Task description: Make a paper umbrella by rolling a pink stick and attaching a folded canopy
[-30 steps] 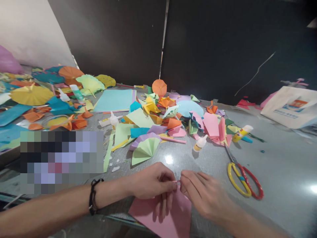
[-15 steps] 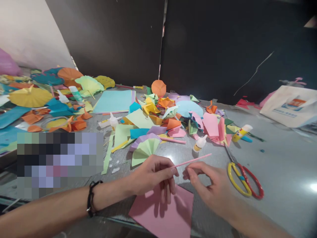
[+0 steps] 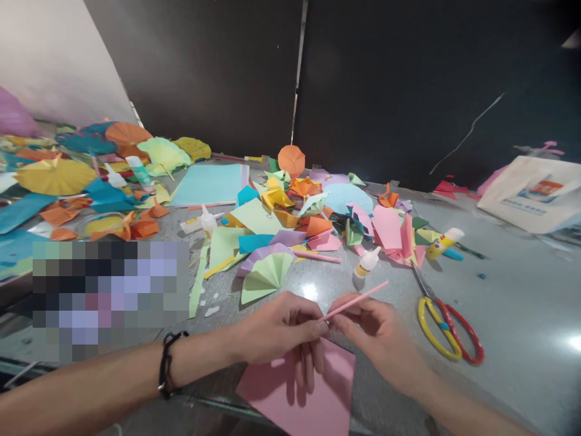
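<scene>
A thin pink rolled-paper stick slants up to the right, its lower end between the thumb and fingers of my left hand. My right hand is closed in a pinch against the stick near that same end, with its fingers behind it. The fingertips of both hands almost meet there, so the contact is partly hidden. Below them lies a square pink paper sheet at the table's near edge. A small white glue bottle stands just beyond my right hand.
Scissors with yellow and red handles lie to the right. Folded paper scraps heap across the middle, with a green pleated fan in front. A glue stick and a white bag are farther right. Paper umbrellas crowd the left.
My right hand has moved left, bringing its fingertips to the stick beside my left hand's fingers. The stick's lower end has dipped slightly. My left hand has barely moved.
</scene>
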`<move>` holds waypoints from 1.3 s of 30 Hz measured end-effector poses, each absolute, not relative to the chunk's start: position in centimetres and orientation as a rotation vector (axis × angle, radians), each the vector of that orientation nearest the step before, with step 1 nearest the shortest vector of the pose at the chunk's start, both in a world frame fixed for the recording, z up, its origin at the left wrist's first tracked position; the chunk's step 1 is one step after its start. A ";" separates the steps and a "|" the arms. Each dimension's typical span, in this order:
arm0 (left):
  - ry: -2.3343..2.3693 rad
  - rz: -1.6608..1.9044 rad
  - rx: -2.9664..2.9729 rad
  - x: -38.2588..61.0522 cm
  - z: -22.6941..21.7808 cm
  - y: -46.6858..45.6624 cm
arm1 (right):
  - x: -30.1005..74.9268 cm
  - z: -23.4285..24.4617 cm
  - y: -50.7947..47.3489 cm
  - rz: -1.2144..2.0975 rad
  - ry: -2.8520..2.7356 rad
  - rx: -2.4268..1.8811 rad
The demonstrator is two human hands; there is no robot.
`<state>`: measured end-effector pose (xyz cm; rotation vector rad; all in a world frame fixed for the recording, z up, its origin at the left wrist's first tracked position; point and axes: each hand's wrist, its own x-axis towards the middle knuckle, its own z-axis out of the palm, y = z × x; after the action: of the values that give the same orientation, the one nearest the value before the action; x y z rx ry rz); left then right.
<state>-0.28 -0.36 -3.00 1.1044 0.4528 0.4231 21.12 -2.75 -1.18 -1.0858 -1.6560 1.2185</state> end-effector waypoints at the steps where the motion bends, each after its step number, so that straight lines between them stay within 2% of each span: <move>1: 0.444 0.412 1.100 -0.3 -3.0 -0.3 | 21.1 -1.2 -2.7 1.226 -1.651 -1.084; 15: 0.425 0.371 1.076 -0.6 -2.8 -0.4 | 21.1 -0.9 -2.9 1.332 -1.634 -1.034; 26: 0.452 0.355 1.103 -0.4 -2.7 -0.6 | 21.1 -1.3 -2.8 1.255 -1.713 -1.027; 39: 0.443 0.316 1.077 -0.6 -2.5 0.0 | 21.0 -1.3 -2.9 1.375 -1.631 -1.000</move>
<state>-0.58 -0.02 -2.52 1.0773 0.4425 0.3159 21.03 -2.90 -1.33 -1.0003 -1.6311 1.3753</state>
